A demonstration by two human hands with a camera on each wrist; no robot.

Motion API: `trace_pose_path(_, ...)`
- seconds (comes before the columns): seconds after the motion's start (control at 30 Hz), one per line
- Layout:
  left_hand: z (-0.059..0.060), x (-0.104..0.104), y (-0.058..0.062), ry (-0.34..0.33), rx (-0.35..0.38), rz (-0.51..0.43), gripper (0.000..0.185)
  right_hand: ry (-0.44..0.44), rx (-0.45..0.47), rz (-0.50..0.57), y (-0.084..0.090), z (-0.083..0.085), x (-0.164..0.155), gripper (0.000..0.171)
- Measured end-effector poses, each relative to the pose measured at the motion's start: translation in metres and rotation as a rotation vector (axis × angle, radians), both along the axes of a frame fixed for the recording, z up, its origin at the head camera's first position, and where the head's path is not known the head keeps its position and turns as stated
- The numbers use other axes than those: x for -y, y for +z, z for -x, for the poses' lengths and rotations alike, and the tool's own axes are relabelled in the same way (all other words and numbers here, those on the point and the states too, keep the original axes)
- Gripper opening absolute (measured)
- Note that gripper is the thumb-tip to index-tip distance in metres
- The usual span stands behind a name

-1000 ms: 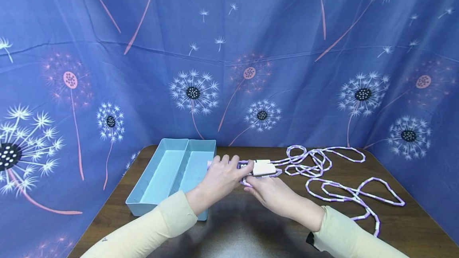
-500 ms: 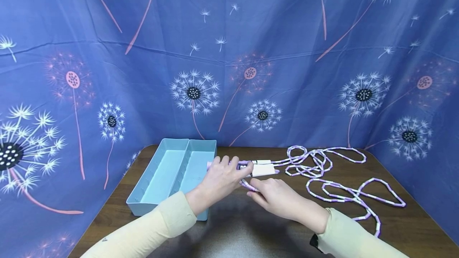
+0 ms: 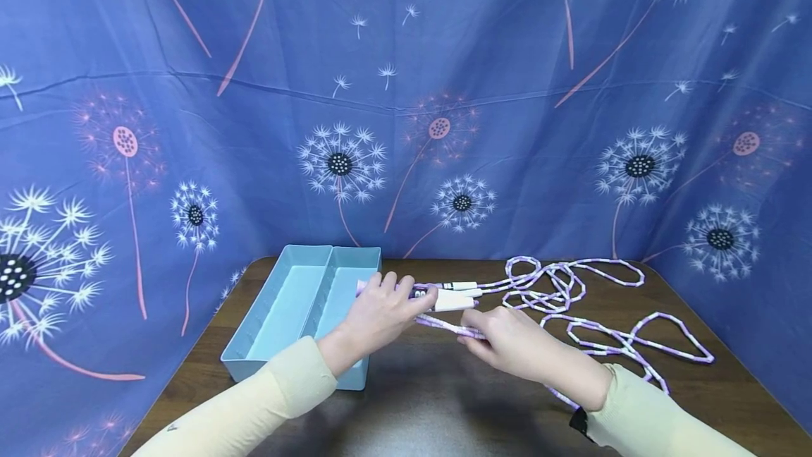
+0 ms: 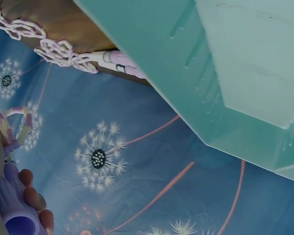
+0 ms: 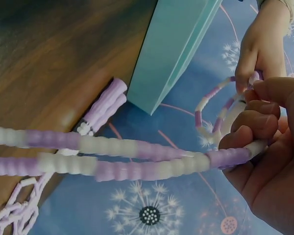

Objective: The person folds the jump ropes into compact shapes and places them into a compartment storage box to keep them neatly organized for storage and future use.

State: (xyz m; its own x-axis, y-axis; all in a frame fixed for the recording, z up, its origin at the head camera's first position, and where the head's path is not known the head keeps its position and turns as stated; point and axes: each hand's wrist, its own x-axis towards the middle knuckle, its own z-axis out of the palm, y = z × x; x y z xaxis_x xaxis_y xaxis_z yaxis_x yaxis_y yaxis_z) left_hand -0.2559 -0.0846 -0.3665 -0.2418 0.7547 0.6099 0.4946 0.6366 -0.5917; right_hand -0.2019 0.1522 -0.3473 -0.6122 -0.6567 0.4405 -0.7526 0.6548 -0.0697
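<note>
Blue fabric printed with white and coral dandelions (image 3: 539,161) hangs behind a dark wooden table (image 3: 419,400), and a light-blue tray (image 3: 355,376) with two long sections sits toward its left side. Just beside that tray, the left hand (image 3: 380,309) has its fingers wrapped around a purple-and-white jump-rope handle (image 4: 14,196), the white end pointing right (whether a second handle is tucked in the same grip, I cannot tell). The right hand (image 3: 510,340), a little to the right and nearer the person, has thumb and curled fingers closed firmly on the beaded rope (image 3: 444,325), which spans the gap between the two hands; two purple-and-white strands run out from the right fist. Beyond the left hand, a second pair of handles (image 5: 108,103) lies on the wood, their cords leading into tangled beaded coils (image 3: 558,288) at the far right. Nearer loops (image 3: 672,348) spread across the table, partly hidden by the right hand.
</note>
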Motion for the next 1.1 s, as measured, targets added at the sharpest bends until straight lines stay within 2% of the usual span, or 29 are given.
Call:
trace_pose_path(0.3, -0.002, 0.002, 0.001, -0.009, -0.066, 0.031, 0.030, 0.026, -0.100, -0.022, 0.008, 0.000, -0.007, 0.020)
trace_pose_path(0.63, -0.004, 0.000, 0.004, -0.027, -0.072, 0.067, 0.034, 0.089, -0.264, -0.076, 0.024, 0.001, -0.012, 0.026)
trace_pose_path(0.8, -0.002, 0.002, 0.005, -0.074, -0.081, 0.091, 0.024, 0.115, -0.279, -0.125, 0.033, 0.005, -0.014, 0.027)
trace_pose_path(0.97, 0.002, 0.002, 0.005, -0.155, -0.151, 0.084, 0.018, 0.192, -0.258, -0.140, 0.039, 0.011, -0.017, 0.023)
trace_pose_path(1.1, 0.003, 0.000, 0.006, -0.213, -0.197, 0.066, 0.019, 0.212, -0.280, -0.128, 0.041, 0.017, -0.018, 0.022)
